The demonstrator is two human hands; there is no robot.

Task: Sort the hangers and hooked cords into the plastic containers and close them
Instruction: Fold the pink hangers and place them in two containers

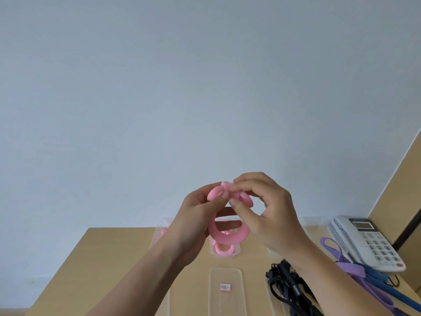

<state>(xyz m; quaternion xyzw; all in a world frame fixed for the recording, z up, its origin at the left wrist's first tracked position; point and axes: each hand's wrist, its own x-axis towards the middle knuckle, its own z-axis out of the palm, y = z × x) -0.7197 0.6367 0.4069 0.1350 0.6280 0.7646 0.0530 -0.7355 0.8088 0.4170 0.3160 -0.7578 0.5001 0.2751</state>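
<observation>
The pink hanger (230, 239), pinched at its top by the left hand (193, 215) and the right hand (271, 213), hung ring-down over the open container (224, 257) on the worktop (114, 258).

The person shows as two bare forearms and two bare hands over the wooden table (109, 258), the skin uncovered from the table's near edge up to the fingertips. The left forearm (141, 277) and left hand (196, 220) are toward the table's middle, the right forearm (337, 277) and right hand (273, 215) toward its right side. The thumbnails (225, 195) are short and plain, and the knuckles are creased.
</observation>
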